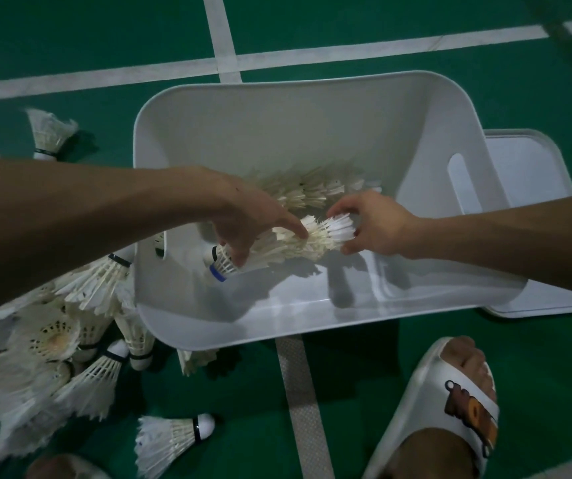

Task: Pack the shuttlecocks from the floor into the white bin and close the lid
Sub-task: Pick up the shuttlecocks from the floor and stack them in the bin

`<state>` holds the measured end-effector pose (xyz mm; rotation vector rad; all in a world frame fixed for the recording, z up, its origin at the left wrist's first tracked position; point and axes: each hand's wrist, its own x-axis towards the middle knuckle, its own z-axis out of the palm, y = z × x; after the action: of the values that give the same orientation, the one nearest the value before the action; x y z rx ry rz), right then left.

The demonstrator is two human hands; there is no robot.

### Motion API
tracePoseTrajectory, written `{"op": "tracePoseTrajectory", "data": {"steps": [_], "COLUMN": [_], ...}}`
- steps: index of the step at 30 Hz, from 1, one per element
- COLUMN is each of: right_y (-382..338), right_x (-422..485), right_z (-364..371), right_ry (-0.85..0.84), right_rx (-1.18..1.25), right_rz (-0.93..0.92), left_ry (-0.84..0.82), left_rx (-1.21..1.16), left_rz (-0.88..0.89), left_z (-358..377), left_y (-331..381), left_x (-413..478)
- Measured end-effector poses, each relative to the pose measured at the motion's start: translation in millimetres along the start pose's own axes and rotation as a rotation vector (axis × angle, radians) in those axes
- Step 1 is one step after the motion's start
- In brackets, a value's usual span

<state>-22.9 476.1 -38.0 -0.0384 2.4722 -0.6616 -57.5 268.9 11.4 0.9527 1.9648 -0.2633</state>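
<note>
Inside the white plastic bin I hold a nested row of white feather shuttlecocks. My left hand curls round its cork end and my right hand pinches the feathers. A second row lies behind. Early going, I judge — a loose pile waits on the green floor, and the flat white lid lies beside the bin.

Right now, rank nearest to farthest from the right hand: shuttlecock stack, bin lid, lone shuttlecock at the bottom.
1. Shuttlecock stack: pinched by the right hand, inside the white bin.
2. Bin lid: floor, right of the bin.
3. Lone shuttlecock: floor, lower left.
</note>
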Motion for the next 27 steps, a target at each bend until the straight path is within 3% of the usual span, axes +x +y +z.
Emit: {"op": "tracePoseTrajectory", "data": {"steps": [5, 13, 19, 22, 25, 27], "right_y": [-6.5, -4.0, -8.8, -22.8, -40.2, -47.3], "right_x": [-0.7, -10.2, -33.7, -44.4, -54.3, -55.8], "right_z": [11.3, -9.0, -40.0, -50.8, -52.1, -47.1], "right_ry": [-0.022, -0.06, 0.028, 0.001, -0.15, -0.211], "right_rx": [-0.033, 0.017, -0.02, 0.206, 0.539, 0.635], "right_rz": [-0.032, 0.0, 0.032, -0.011, -0.105, -0.161], "left_ry": [-0.003, 0.05, 0.094, 0.131, 0.244, 0.336], "left_rx": [0.047, -0.085, -0.117, -0.125, -0.196, -0.244], "left_rz": [-0.001, 0.018, 0.073, 0.119, 0.22, 0.286], "left_z": [-1.1, -5.3, -11.5, -16.2, -22.6, -26.3], "left_y": [2.4, -5.5, -4.3, -0.9, 5.4, 12.2], "left_x": [-3.6, -20.0, -31.2, -36.5, -39.2, -38.1]}}
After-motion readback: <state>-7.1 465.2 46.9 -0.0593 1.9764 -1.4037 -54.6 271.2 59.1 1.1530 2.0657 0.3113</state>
